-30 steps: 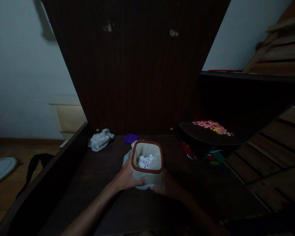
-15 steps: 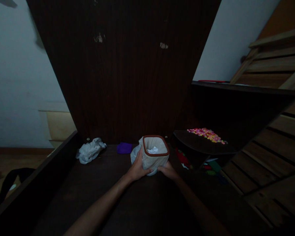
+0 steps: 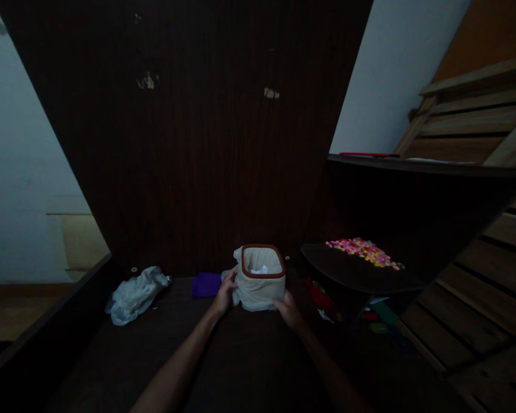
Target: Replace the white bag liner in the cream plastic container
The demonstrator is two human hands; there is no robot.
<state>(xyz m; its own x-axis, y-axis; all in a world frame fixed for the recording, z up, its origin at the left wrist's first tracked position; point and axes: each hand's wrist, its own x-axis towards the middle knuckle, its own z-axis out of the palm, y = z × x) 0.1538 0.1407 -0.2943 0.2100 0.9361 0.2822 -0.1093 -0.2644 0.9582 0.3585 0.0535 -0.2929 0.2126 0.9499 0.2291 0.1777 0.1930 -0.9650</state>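
Note:
A small square waste bin (image 3: 262, 292) with a brown rim stands upright on the dark tabletop, lined with a pale plastic bag whose edges hang over the outside. Some crumpled white material (image 3: 258, 269) lies inside it. My left hand (image 3: 227, 291) grips the bin's left side, its fingers against the loose bag and partly hidden. At the lower right corner, my right hand (image 3: 288, 310) holds the bin with its fingers curled on the liner. Just left of the left hand lies a folded purple cloth (image 3: 205, 284).
A crumpled whitish plastic bag (image 3: 138, 294) lies at the left by the raised side board (image 3: 81, 304). To the right, a curved corner shelf (image 3: 327, 269) bears a pile of small colourful pieces (image 3: 363, 251). Red and green items sit beneath it. A dark panel (image 3: 223, 143) rises behind.
The bin has come down and tilts less toward me. My left hand has slid outward and back along its side, and the right hand has moved to its right corner. The view has shifted.

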